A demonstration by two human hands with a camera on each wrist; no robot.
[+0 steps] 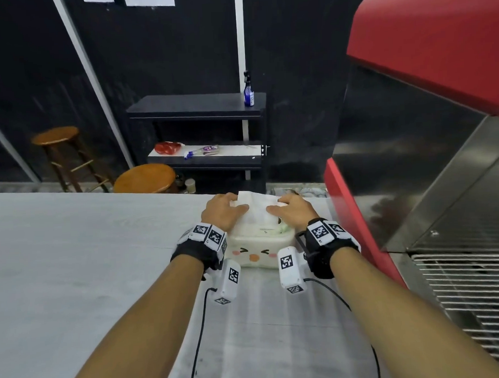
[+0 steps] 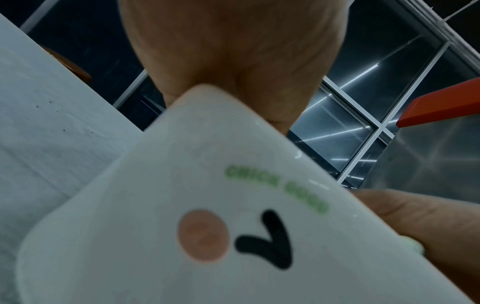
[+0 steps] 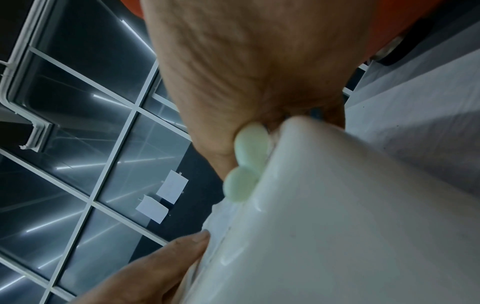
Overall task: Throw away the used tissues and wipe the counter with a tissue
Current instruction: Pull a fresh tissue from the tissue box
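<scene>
A white tissue box [image 1: 259, 252] with a chick face stands on the pale grey counter [image 1: 74, 268], near its far edge. One white tissue [image 1: 256, 207] sticks up out of the box's top. My left hand [image 1: 235, 203] pinches the tissue's left side, thumb in front. On the tissue's right side my right hand [image 1: 277, 204] pinches it the same way. The left wrist view is filled by the box [image 2: 233, 226] under my palm. In the right wrist view the box [image 3: 337, 226] shows pale green knobs [image 3: 249, 148] at its opening.
A red and steel machine [image 1: 411, 130] stands close on the right, with a metal grille [image 1: 476, 307] beside my right forearm. Beyond the counter are two wooden stools [image 1: 145, 179] and a dark shelf [image 1: 199, 108] with a blue spray bottle [image 1: 248, 94]. The counter stretches wide to the left.
</scene>
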